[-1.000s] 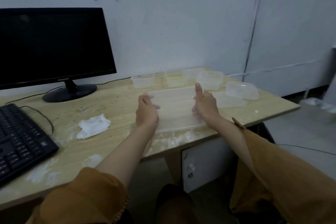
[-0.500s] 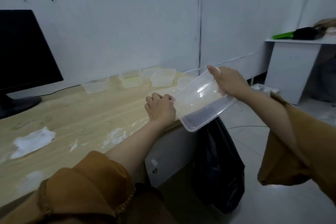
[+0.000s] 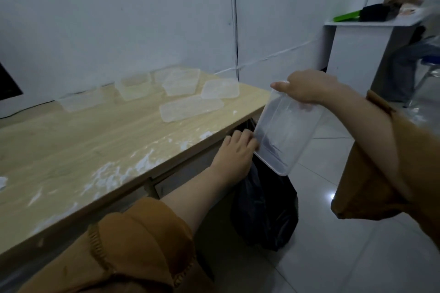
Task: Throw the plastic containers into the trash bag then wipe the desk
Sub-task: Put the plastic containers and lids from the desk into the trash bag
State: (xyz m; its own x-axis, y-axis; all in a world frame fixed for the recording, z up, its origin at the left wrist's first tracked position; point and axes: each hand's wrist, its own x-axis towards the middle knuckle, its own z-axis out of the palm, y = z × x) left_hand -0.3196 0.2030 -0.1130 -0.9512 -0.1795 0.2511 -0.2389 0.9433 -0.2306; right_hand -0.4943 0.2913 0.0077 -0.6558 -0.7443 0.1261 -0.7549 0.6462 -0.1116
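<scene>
A large clear plastic container (image 3: 285, 131) hangs tilted on end past the desk's right edge, above a black trash bag (image 3: 264, 209) on the floor. My right hand (image 3: 307, 87) grips its upper rim. My left hand (image 3: 234, 157) holds its lower left edge, just below the desk edge. Several more clear containers (image 3: 181, 82) and a flat lid (image 3: 190, 109) lie at the back right of the wooden desk (image 3: 71, 140). White smears (image 3: 114, 173) cover the desk's front part.
A white tissue (image 3: 2, 182) peeks in at the left edge, and a monitor corner (image 3: 8, 85) shows far left. A white side table (image 3: 362, 47) with dark items stands at the back right. Tiled floor (image 3: 345, 257) spreads to the right of the bag.
Both hands lifted the large container off the desk and carried it right, past the edge. It now tips more steeply over the black bag. My view swung right.
</scene>
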